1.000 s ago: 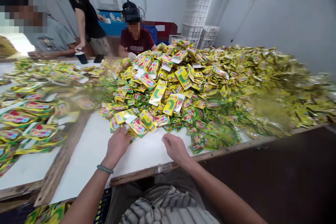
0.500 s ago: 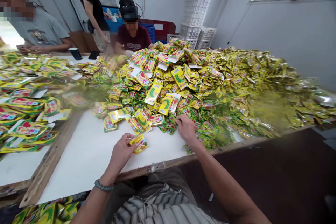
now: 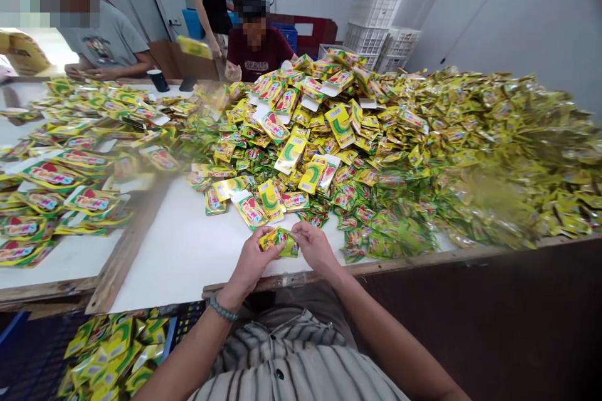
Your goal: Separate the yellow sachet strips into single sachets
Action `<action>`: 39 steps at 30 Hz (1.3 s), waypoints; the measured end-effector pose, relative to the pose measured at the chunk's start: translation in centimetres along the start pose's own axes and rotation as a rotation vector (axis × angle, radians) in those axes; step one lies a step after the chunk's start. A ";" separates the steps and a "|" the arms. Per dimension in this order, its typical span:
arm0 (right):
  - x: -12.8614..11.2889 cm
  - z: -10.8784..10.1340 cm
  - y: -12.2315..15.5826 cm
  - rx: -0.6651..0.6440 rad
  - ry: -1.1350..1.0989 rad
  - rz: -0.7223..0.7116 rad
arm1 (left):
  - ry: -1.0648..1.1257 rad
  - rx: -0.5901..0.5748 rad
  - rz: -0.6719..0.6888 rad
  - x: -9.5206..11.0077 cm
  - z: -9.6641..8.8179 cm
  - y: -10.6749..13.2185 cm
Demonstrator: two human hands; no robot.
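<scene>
The fingers of the left hand (image 3: 249, 262) hold a little yellow packet (image 3: 269, 239) and a little green packet (image 3: 290, 247), low over the desk (image 3: 174, 257) near its front edge. The fingers of the right hand (image 3: 317, 249) are bent and close together at the right end of the green packet; I cannot tell if they grip it.

On the left, a person in a grey shirt (image 3: 110, 37) is behind the desk, with lots of flat packs (image 3: 89, 200) in front. Below the desk's edge is a pile of more packs (image 3: 115, 351). A dark cup (image 3: 158, 80) stands at the back. Next comes a person in a dark red shirt (image 3: 258, 53). Tall white crates (image 3: 376, 6) stand by the wall, and before them a huge heap of shiny packets (image 3: 390, 131) spreads far right.
</scene>
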State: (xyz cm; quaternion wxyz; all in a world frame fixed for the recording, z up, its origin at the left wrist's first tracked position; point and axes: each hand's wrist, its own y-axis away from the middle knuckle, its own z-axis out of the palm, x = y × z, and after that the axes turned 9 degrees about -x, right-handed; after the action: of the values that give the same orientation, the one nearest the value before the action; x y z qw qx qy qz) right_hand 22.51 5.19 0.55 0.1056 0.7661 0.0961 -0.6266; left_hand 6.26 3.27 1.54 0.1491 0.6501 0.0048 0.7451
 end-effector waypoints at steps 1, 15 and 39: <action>-0.1 0.4 0.0 -0.027 -0.073 0.030 | -0.033 0.044 0.025 -0.2 -0.1 0.0; -1.9 0.4 0.6 0.028 -0.186 0.005 | 0.079 -0.038 -0.122 0.4 -1.8 0.2; 0.2 -2.2 2.8 0.088 0.030 0.060 | -0.831 -0.288 0.192 5.6 -2.6 -4.9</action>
State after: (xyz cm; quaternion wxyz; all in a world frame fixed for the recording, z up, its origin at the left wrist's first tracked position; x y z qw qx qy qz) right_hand 25.41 3.17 0.90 0.0888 0.7819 0.0471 -0.6152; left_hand 4.16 9.75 5.52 0.1577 0.8643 -0.2196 0.4241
